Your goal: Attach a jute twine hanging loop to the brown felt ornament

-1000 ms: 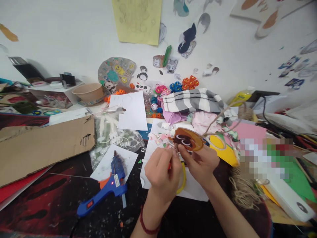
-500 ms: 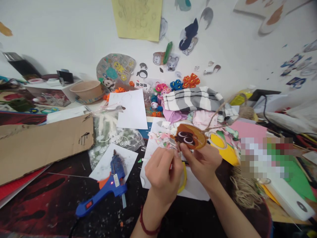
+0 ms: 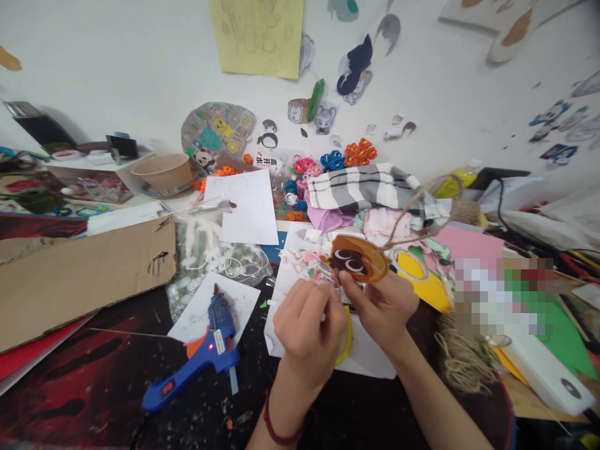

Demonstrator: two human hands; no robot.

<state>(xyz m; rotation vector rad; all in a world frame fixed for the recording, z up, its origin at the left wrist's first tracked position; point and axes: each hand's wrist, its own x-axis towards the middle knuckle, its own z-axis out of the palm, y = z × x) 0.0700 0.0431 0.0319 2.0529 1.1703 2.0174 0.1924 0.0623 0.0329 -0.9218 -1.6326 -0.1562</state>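
Observation:
A brown cut-out animal face [image 3: 359,257] with big white-rimmed eyes is held up in my right hand [image 3: 382,306], thumb pressed at its lower left edge. From its upper right side a twine loop [image 3: 412,215] stands up. My left hand [image 3: 307,328] is closed, its fingertips pinched at the cut-out's lower left corner beside my right thumb. What the left fingers pinch is hidden; a bit of twine seems to show there. Beneath both hands lie white paper [image 3: 370,350] and a yellow curved thing [image 3: 345,340], partly covered.
A blue hot glue gun [image 3: 197,369] with a lit red light rests on white paper at left. Cardboard [image 3: 94,269] lies beyond it. Right of my hands are a twine bundle [image 3: 462,359] and a white power strip [image 3: 546,375]. Paper scraps [image 3: 304,262] lie behind.
The view has shifted very slightly. Both hands and the brown cut-out keep nearly the same pose.

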